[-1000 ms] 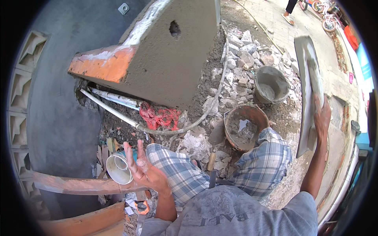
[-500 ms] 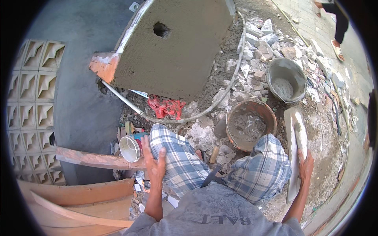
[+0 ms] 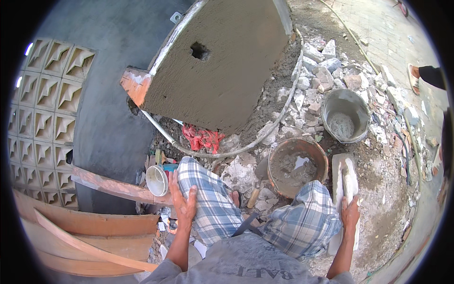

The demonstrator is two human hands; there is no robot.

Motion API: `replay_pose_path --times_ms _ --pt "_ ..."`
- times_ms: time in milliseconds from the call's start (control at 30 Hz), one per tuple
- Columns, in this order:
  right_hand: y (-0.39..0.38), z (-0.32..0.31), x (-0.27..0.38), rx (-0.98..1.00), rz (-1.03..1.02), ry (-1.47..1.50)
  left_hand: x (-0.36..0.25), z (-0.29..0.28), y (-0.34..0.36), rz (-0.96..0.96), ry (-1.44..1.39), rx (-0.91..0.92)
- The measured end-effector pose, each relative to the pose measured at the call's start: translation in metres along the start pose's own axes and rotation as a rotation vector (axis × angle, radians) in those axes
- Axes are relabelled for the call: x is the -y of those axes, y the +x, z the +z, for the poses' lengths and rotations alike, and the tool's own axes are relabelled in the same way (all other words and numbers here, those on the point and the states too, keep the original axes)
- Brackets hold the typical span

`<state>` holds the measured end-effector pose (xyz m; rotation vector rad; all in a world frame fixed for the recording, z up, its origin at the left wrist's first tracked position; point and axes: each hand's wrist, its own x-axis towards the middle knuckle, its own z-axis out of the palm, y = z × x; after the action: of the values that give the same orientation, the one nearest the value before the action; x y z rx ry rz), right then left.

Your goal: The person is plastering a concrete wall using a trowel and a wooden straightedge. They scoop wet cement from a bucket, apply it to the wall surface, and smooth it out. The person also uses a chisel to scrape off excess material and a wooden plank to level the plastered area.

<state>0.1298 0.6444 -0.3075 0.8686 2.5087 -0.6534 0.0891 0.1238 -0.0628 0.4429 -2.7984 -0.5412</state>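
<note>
My right hand (image 3: 350,214) is closed on the handle of a long, pale plastering float (image 3: 349,182), held beside my right knee. With its fingers and thumb apart, my left hand (image 3: 185,202) rests against the outer side of my left knee and holds nothing. A white pail (image 3: 157,181) stands just left of it. Between my knees lies a trowel with a wooden handle (image 3: 253,198), its blade beside an orange-brown bucket (image 3: 326,163). Grey mortar sits in that bucket. Farther off stands a grey, cement-coated bucket (image 3: 362,118) with some wet residue inside.
Ahead is a freshly rendered slab (image 3: 222,71) with a dark hole. A hose (image 3: 286,90) curves around it, near a red plastic bag (image 3: 203,138). Broken rubble (image 3: 326,78) covers the ground. Wooden boards (image 3: 113,227) lie left; another person's foot (image 3: 414,78) shows at far right.
My right hand and the float have come left, closer to my right knee. My left hand stays at my left knee. The view has shifted slightly, and the other person's leg has moved.
</note>
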Motion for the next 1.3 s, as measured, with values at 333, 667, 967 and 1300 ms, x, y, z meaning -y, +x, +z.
replay_pose_path --times_ms 333,667,967,1300 --pt "0.009 -0.001 0.01 0.108 -0.076 0.045 -0.007 0.003 -0.001 0.024 0.047 -0.008" --pt "0.01 -0.005 -0.017 0.04 -0.15 0.208 -0.011 -0.004 -0.003 0.003 0.054 -0.059" --pt "0.08 0.058 -0.107 0.042 -0.024 0.174 -0.033 -0.001 -0.001 0.034 0.312 0.009" --pt "0.039 0.029 -0.039 0.019 -0.025 -0.115 -0.03 0.177 -0.038 -0.214 -0.3 0.556"
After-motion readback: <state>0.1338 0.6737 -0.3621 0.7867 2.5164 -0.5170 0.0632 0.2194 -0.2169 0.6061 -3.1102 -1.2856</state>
